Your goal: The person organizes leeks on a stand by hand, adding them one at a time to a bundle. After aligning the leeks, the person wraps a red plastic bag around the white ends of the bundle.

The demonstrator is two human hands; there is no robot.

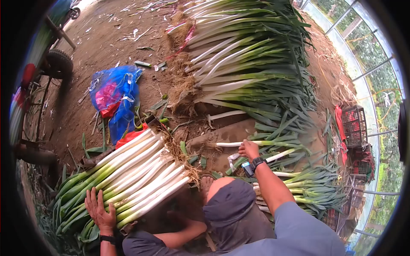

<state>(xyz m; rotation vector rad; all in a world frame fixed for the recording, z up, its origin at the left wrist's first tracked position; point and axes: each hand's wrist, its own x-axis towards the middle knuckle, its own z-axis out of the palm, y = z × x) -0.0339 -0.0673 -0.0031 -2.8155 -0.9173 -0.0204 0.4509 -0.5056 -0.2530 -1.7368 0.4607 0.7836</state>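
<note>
A row of leeks (145, 170) with white shanks and green leaves lies side by side in front of me at the lower left, roots toward the right. My left hand (101, 212) rests on their green part, fingers spread and flat. Out to the right, my right hand (248, 150) is closed around a single leek (228, 144), its white root end sticking out to the left. Below that hand are more loose leeks (299, 186), partly hidden by my forearm. A dark band and a small blue-lit device (247, 169) sit at my right wrist.
A large leek pile (252, 64) lies on the soil at the back, roots left. A blue mesh bag (115, 91) with pink and red material is at the left, near a cart wheel (59, 64). Dark crates (354, 126) stand at the right by the clear sheeting.
</note>
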